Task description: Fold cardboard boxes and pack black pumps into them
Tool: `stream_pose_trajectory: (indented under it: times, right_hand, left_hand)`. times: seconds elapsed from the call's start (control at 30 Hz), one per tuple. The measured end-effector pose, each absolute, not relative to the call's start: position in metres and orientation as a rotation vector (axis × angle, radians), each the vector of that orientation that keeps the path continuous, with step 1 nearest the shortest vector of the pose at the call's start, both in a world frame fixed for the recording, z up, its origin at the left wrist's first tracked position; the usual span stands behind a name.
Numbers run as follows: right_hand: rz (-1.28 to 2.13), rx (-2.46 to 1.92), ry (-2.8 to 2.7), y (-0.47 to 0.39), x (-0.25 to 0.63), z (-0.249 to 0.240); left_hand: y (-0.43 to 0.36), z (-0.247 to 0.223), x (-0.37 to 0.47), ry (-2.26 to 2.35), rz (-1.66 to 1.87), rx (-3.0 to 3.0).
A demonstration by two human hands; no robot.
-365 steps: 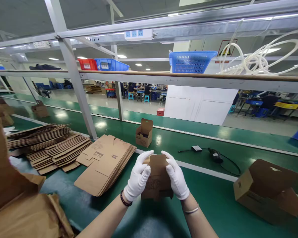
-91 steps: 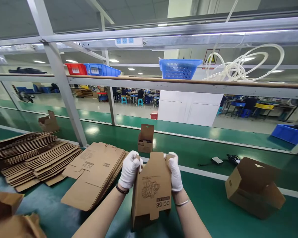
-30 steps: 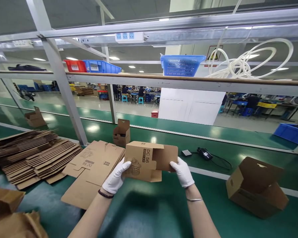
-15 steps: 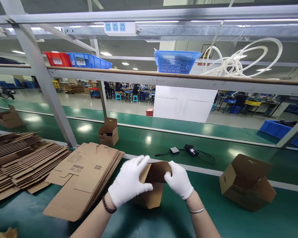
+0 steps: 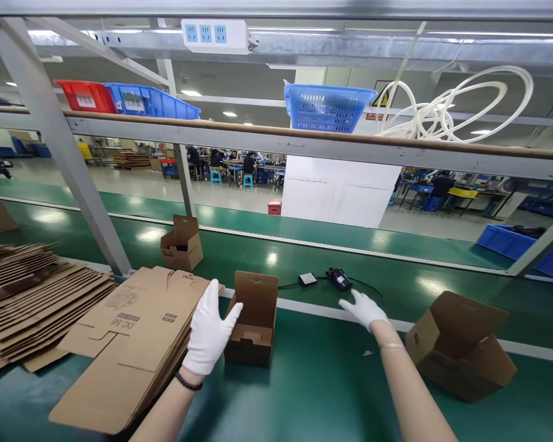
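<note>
Your left hand (image 5: 209, 331), in a white glove, is spread wide, its thumb well apart from the raised fingers, and grips nothing. It is at the left edge of the small carton (image 5: 253, 307) near the centre of the frame; whether the thumb touches the cardboard cannot be told. Your right hand (image 5: 364, 309), gloved too, is stretched out right of centre, fingers extended and loosely parted, just beside the black device (image 5: 338, 279); it holds nothing that shows.

The small carton stands upright on the green bench (image 5: 313, 380), lid flap raised at the back, its inside facing you. The black device lies beyond your right fingertips, bearing a white label, with a small pale-topped block (image 5: 308, 280) to its left on a dark cable.

Left of your left hand, the stack of flat cartons (image 5: 133, 334) fills the lower left, its top sheet printed "DC 56", upside down to you. A pile of folded cardboard (image 5: 50, 307) lies at the left edge. Above the stack stands a second carton (image 5: 184, 248) with something dark inside. At lower right, beside your forearm, sits a larger carton (image 5: 458, 368), flaps spread.

Across the upper frame, a shelf (image 5: 239, 136) carries a red bin (image 5: 86, 97), a blue bin (image 5: 150, 101), a blue basket (image 5: 327, 107) and coiled white tubing (image 5: 442, 116).
</note>
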State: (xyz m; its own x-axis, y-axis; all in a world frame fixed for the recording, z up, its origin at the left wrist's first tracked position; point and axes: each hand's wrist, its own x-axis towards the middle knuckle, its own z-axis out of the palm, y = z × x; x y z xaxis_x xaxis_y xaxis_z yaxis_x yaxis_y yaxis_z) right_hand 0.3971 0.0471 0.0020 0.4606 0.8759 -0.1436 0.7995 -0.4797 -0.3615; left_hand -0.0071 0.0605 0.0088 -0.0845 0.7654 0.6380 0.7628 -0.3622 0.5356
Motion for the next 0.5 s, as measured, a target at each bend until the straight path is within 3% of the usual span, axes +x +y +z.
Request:
stream_pose_trajectory:
  times: [0.13, 0.37, 0.5]
  right_hand:
    - [0.419, -2.407, -1.215, 0.119, 0.396, -0.010]
    - [0.645, -1.910, -1.085, 0.139, 0.359, -0.027]
    - [0.764, -1.429, -1.178, 0.103, 0.312, -0.033]
  left_hand:
    - [0.029, 0.026, 0.015, 1.445, 1.655, 2.125]
    - [-0.006, 0.023, 0.068, 0.824, 0.880, 1.727]
    - [0.001, 0.022, 0.115, 0.746, 1.001, 1.383]
